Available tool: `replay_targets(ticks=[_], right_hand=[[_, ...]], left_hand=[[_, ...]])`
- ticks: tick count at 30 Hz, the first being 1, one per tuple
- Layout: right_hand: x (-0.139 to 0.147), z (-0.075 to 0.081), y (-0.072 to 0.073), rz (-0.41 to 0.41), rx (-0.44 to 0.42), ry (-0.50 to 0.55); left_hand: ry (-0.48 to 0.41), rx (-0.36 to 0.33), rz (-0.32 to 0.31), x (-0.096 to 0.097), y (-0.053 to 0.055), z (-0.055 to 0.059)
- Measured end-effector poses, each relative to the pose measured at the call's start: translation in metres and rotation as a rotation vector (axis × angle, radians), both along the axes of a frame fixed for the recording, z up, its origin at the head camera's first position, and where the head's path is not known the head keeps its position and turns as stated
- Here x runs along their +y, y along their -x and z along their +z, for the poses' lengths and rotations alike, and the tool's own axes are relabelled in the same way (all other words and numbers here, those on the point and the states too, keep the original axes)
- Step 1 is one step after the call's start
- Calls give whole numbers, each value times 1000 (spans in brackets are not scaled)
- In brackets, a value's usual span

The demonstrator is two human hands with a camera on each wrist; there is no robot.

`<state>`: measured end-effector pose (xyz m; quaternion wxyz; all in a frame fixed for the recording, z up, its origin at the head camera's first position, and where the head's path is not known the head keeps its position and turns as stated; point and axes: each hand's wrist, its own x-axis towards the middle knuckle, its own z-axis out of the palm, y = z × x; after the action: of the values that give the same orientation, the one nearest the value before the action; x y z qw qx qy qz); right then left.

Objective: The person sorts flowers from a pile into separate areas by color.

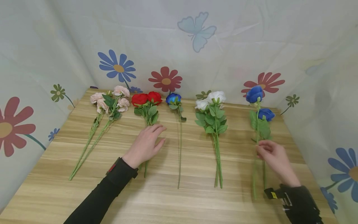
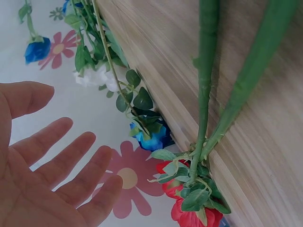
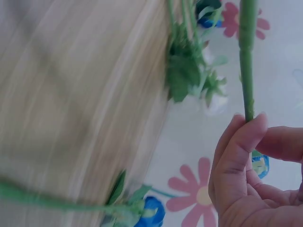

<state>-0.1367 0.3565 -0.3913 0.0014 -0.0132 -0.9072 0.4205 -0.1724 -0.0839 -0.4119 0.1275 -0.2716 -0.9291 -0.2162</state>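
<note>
Between thumb and fingertips, my right hand (image 1: 275,158) pinches the green stem of a blue rose (image 1: 254,94). That stem stands off the table in the right wrist view, and its lower end looks blurred in the head view. A second blue rose (image 1: 266,114) lies on the table beside it, partly behind the hand. My left hand (image 1: 146,143) hovers over the stems of the red roses (image 1: 139,100), fingers spread and holding nothing. The left wrist view shows its bare palm, apart from the red roses' stems (image 2: 205,80).
On the wooden table (image 1: 112,199), pink flowers (image 1: 121,91) lie far left. A single bright blue rose (image 1: 173,98) lies in the middle, with white roses (image 1: 216,96) to its right. A flower-printed cloth (image 1: 229,56) hangs around the back and sides.
</note>
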Motion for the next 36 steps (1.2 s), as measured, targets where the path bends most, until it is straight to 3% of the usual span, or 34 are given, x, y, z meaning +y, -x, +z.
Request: replay_targets(ticks=[7,16,30,36], right_hand=[[-28,7,2,27,-33,136],[-75,6,10,107,-71,256],[-154,-10,16,209,-193,511],[-177,-18,21,223,-255,586]], left_hand=[[-5,-1,0,0,0,1],[-39,-21,-24,5,-1,2],[-256,-167,-92,24,-1,-3],[-262,-240,-59,33,-3,-7]])
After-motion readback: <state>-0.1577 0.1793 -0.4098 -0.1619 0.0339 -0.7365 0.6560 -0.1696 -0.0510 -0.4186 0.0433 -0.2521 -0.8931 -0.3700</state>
